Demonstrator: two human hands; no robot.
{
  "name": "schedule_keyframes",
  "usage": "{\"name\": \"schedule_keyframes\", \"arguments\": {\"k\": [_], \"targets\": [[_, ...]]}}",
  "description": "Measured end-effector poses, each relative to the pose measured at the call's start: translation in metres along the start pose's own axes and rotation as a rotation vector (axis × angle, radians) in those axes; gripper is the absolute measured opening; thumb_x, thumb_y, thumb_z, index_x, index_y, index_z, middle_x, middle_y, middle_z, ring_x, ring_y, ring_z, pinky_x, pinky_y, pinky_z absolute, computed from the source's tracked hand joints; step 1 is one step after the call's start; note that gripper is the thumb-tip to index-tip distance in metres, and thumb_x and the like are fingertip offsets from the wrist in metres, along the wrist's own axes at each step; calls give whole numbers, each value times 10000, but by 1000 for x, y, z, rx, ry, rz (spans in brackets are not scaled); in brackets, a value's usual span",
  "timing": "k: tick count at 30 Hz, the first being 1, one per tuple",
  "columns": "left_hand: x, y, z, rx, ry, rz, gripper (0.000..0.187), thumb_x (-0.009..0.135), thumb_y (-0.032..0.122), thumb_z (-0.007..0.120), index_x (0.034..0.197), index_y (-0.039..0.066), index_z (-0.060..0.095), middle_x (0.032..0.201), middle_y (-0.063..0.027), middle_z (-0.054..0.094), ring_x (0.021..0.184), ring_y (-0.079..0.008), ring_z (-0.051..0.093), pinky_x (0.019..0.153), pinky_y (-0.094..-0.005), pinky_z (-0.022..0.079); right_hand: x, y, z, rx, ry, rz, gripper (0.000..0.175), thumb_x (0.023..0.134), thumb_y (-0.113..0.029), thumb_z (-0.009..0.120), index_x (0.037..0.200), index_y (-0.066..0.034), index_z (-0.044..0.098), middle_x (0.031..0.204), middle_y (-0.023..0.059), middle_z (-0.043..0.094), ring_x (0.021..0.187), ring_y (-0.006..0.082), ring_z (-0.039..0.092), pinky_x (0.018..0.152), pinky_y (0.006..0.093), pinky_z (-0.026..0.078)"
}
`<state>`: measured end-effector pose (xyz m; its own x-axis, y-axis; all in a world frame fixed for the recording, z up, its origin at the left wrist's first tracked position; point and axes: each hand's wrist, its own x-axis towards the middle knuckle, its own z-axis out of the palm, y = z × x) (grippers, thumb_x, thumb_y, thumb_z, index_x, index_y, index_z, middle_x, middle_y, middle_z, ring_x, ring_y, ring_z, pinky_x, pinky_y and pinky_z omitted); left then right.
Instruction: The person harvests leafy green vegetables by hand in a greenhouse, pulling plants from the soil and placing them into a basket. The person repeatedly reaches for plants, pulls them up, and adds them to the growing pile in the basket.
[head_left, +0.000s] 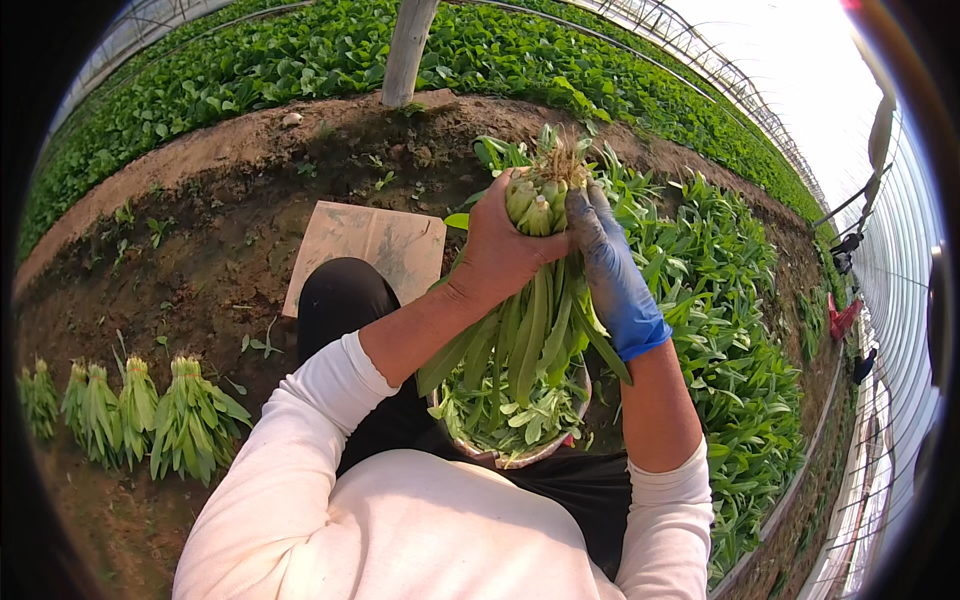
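Observation:
My left hand (499, 244), bare, grips a bunch of long-leaved greens (536, 315) near its cut stem ends, thumb across the front. The bunch is held with its roots and stem ends up and its leaves hanging down. My right hand (611, 262), in a soiled blue glove, presses against the right side of the same stem ends, fingers pointing up. Below the bunch, between my legs, a round container (517, 459) holds loose green leaves. Tied bunches of greens (195, 420) stand in a row on the soil at the left, leaves down.
A flat piece of cardboard (375, 244) lies on the soil beyond my knee. Uncut greens (720, 330) grow densely at the right. A wooden post (409, 52) rises at the edge of a planted bed. A red object (844, 316) lies by the greenhouse wall.

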<state>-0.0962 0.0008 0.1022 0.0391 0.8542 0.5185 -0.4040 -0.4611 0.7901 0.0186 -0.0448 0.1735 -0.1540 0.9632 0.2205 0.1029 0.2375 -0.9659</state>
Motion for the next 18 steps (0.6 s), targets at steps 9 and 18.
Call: {"name": "schedule_keyframes", "arguments": {"k": [9,18], "targets": [[133,113,-88,1106,37,564,549,609,151,842,1086,3,614,949,-142,697,834,-273,682,776,-367,547,134,-29,37,51,-405,-532,869,921,-639,573,1510,-47,335,1451,129,475,1341,272,441,1141,362,329],[158,-18,-148,1173,-1134,-720,412,545,88,766,940,14,679,847,-102,713,753,-200,669,701,-370,536,76,177,127,1319,-142,325,682,942,-462,629,1499,-175,359,1489,49,420,1360,263,408,1129,543,289]]}}
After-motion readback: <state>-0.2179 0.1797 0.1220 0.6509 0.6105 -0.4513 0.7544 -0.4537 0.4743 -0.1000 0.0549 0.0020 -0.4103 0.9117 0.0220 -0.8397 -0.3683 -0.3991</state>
